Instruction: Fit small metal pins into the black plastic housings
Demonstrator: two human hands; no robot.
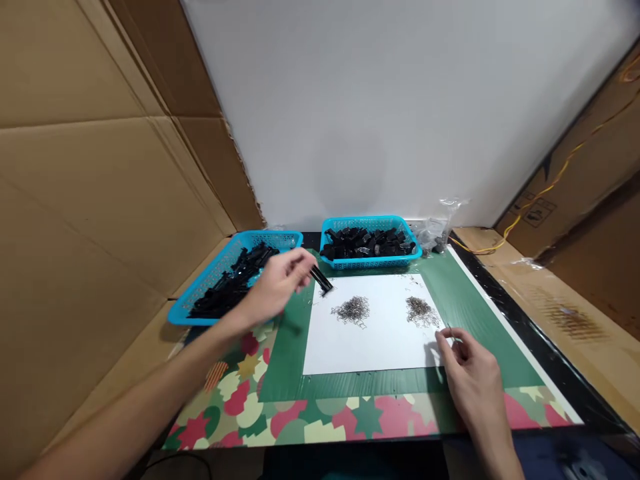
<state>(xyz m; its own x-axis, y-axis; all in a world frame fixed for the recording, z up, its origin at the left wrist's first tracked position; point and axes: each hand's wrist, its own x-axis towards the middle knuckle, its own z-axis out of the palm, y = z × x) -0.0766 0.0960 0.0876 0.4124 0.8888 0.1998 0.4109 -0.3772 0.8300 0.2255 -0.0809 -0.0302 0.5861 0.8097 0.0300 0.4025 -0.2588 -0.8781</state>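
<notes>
My left hand (pixel 281 281) pinches a slim black plastic piece (pixel 321 280), which points down and right above the left edge of a white sheet (pixel 380 347). My right hand (pixel 470 363) hovers by the sheet's right edge with thumb and fingers pinched; a thin dark tip shows at the fingers, too small to name. On the paper lie two heaps of tiny metal wire parts: a left heap (pixel 353 309) nearer the middle and a right heap (pixel 420 310) close to my right hand.
At the left stands a blue basket (pixel 187 297) of long black parts. Behind the sheet, another blue basket (pixel 373 263) holds shorter black pieces, beside clear plastic bags (pixel 434 233). A green mat (pixel 285 360) lies underneath. Cardboard walls (pixel 100 220) flank the table; a yellow cable (pixel 525 210) runs at right.
</notes>
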